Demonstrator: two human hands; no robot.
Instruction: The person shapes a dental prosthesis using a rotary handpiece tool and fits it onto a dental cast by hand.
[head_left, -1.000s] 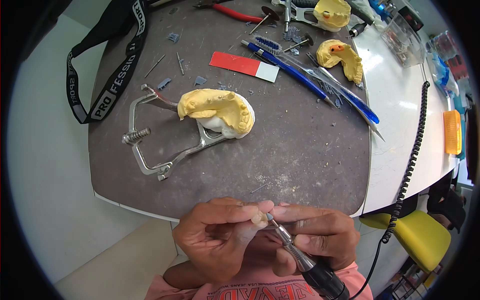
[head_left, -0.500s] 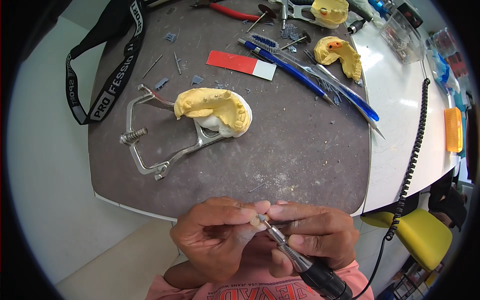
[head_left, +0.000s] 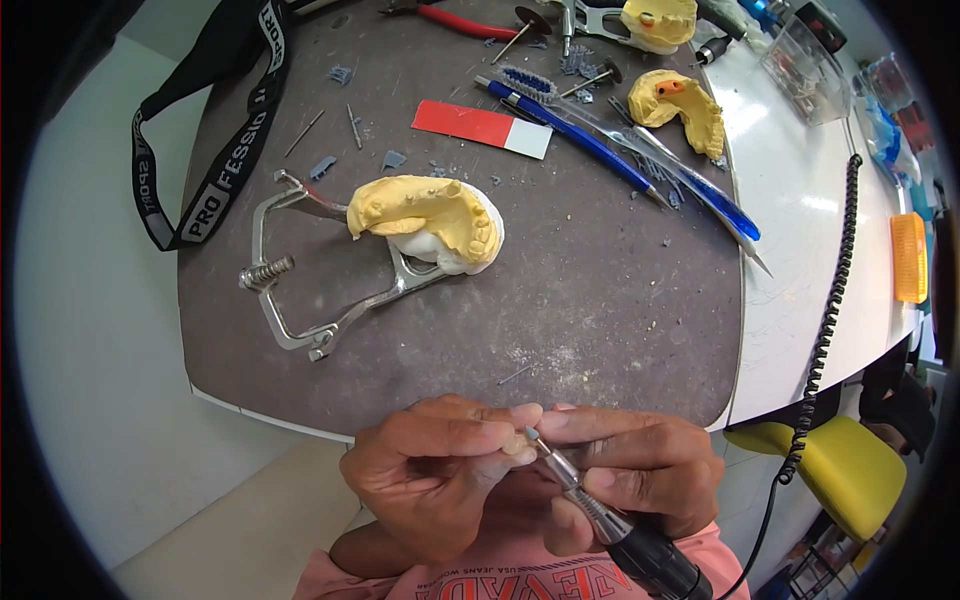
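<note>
- Far left: black strap [head_left: 240,140] with white lettering, looped over the mat's [head_left: 400,345] edge.
- Next: metal frame [head_left: 273,313] flat on the mat, screw sticking up, yellow dental model [head_left: 400,205] on white plaster [head_left: 425,247] at its right end.
- Left hand [head_left: 430,480]: below the model, at the mat's near edge. Thumb and index pinched nearly closed on a small pale piece [head_left: 518,446]; other fingers curled.
- Red-and-white card [head_left: 465,123]: beyond the model, lying flat.
- Grey pointed bit [head_left: 532,435]: right at the pale piece; can't tell if touching.
- Right hand [head_left: 650,465]: fingers closed round the handpiece [head_left: 600,515] carrying that bit, forefinger stretched toward the left fingertips.
- Blue pen [head_left: 600,150]: diagonal on the mat, well beyond the right hand.
- Second yellow model [head_left: 703,105]: right of the pen, orange patch on it.
- Black coiled cord [head_left: 825,315]: hangs over the white tabletop's [head_left: 790,250] edge.
- Yellow chair [head_left: 860,475]: lower right.
- Orange box [head_left: 909,258]: far right.
</note>
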